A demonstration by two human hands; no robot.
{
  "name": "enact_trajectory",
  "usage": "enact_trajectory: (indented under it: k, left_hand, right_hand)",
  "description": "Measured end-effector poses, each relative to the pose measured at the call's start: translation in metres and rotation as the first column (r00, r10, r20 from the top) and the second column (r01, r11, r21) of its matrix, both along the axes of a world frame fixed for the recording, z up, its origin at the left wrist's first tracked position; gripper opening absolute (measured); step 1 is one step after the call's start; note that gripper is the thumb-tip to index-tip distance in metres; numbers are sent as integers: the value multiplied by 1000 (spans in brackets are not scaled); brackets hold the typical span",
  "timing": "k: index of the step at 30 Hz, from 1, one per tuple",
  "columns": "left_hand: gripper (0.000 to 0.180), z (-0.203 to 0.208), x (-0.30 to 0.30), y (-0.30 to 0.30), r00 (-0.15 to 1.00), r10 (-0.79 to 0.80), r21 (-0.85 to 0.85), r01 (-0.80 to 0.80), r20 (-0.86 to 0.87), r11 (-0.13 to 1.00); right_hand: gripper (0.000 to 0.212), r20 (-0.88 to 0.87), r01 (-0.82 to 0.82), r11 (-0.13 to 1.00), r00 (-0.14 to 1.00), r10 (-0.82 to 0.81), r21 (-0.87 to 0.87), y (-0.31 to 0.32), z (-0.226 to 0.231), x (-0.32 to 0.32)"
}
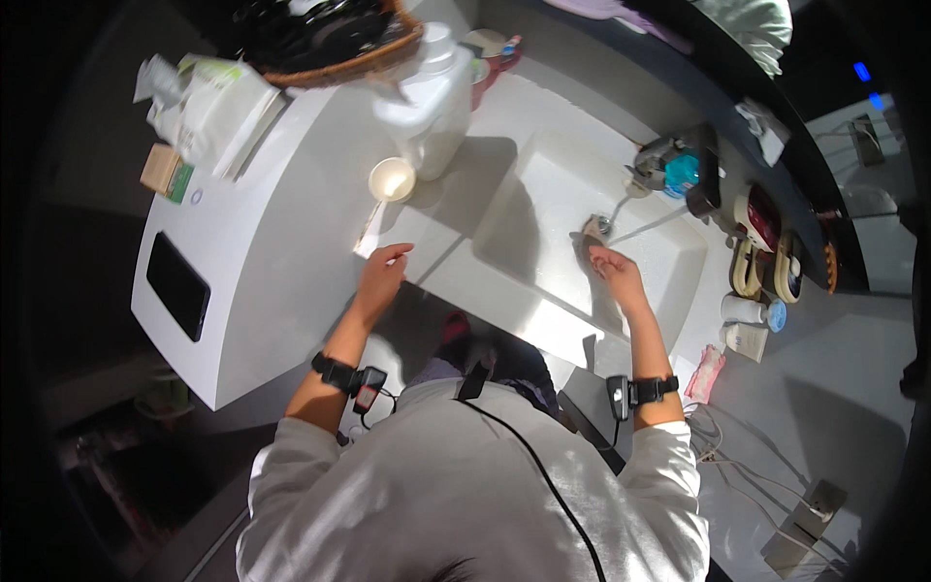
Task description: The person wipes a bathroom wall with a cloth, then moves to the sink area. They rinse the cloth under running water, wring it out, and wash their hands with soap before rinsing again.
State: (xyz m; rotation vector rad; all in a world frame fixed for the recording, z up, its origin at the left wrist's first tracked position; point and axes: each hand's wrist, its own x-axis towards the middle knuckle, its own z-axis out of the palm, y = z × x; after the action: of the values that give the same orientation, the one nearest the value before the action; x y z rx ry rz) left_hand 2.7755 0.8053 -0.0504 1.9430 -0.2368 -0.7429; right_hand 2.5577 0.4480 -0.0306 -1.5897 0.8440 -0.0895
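Observation:
My left hand (381, 276) hovers by the counter's front edge, its fingers loosely bent and apart, nothing visible in them. Just beyond it lies the thin handle of a white dipper (392, 180), whose round cup rests beside a large white jug (427, 112). Over the white sink basin (504, 233) is my right hand (617, 274), fingers curled together in a pinch. Anything between those fingertips is hidden or too small to make out. Close beyond them sits the metal drain (603, 225), with a pinkish shape beside it that I cannot identify.
A dark faucet (708, 170) and a turquoise bottle (682, 176) stand behind the basin. Tubes (745, 341) and small containers line the right side. On the left counter are a black phone (178, 286), a tissue pack (218, 112) and a wicker basket (335, 68).

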Motion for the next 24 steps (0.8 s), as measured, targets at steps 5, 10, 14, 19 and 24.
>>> enact_trajectory:
  k: [5, 10, 14, 19, 24]
  left_hand:
    - [27, 63, -18, -36, 1000, -12, -121, 11, -1, 993]
    - [29, 105, -37, -110, 890, -3, -367, -185, -455, 912]
    - [35, 78, -52, -185, 692, -43, -381, -343, -721, 859]
    - [44, 33, -92, -260, 585, -129, -290, -190, -801, 938]
    - [38, -9, -129, -351, 522, 99, -44, -256, -847, 966]
  right_hand:
    - [21, -11, 352, 566, 855, -518, 746, -98, -38, 15]
    - [16, 132, 377, 661, 800, -586, 649, -120, -120, 24]
    - [18, -465, -450, 349, 884, 44, -822, -84, -139, 9]
    - [18, -359, -201, 725, 931, -69, -659, -90, -101, -4]
    - [16, 73, 82, 821, 996, -49, -565, -94, -62, -9]
